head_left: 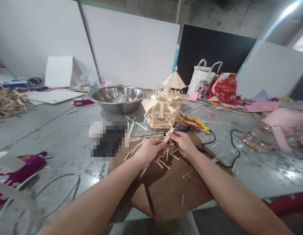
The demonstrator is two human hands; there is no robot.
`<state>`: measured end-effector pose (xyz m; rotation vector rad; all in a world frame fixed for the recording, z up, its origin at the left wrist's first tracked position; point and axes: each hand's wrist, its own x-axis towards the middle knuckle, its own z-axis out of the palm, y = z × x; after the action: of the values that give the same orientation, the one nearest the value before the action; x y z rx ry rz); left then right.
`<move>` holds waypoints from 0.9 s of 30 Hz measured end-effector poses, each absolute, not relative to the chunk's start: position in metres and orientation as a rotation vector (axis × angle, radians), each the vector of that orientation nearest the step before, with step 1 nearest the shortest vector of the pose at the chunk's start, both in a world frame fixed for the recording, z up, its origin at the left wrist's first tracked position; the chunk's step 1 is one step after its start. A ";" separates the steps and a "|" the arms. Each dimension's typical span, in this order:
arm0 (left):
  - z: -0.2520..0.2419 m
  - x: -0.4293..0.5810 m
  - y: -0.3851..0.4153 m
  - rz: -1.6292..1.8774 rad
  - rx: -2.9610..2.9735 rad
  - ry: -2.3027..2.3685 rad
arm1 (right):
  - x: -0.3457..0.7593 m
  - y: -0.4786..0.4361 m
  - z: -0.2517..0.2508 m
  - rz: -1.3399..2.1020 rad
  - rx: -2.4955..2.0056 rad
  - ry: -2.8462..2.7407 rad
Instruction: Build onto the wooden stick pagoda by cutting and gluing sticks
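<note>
Both hands (166, 147) pinch one bundle of sticks (168, 134).

Light: moderate, even, indoor. Strip lamp (289, 8) at 1 o'clock flares into a streak.
Glare: on steel bowl (117, 98); sheen on table (92, 178) at 7 o'clock.
Shadows: soft, on brown board (163, 192).
Focus: left hand (151, 150), right hand (184, 145) and stick bundle (168, 133) sharp.
Edges: bowed, smeared.
Pixelated patch (108, 138) at 9 o'clock of centre.
</note>
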<state>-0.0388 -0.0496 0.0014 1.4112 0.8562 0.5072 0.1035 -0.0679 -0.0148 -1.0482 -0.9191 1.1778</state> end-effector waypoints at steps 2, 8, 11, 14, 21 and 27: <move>0.002 -0.039 -0.049 0.503 1.405 0.869 | 0.104 -0.068 -0.015 1.195 -1.049 -0.938; 0.001 -0.040 -0.049 0.499 1.423 0.840 | 0.103 -0.069 -0.014 1.188 -1.065 -0.924; 0.001 -0.040 -0.049 0.490 1.435 0.830 | 0.103 -0.069 -0.012 1.163 -1.046 -0.876; 0.000 -0.040 -0.049 0.484 1.447 0.832 | 0.103 -0.069 -0.011 1.164 -1.029 -0.847; 0.002 -0.041 -0.051 0.497 1.424 0.861 | 0.105 -0.069 -0.015 1.232 -1.034 -0.894; 0.001 -0.041 -0.049 0.489 1.468 0.843 | 0.103 -0.070 -0.016 1.303 -1.081 -0.979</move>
<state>-0.0413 -0.0487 0.0007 1.4675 0.8432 0.4887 0.1026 -0.0697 -0.0155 -1.0810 -0.9791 1.3031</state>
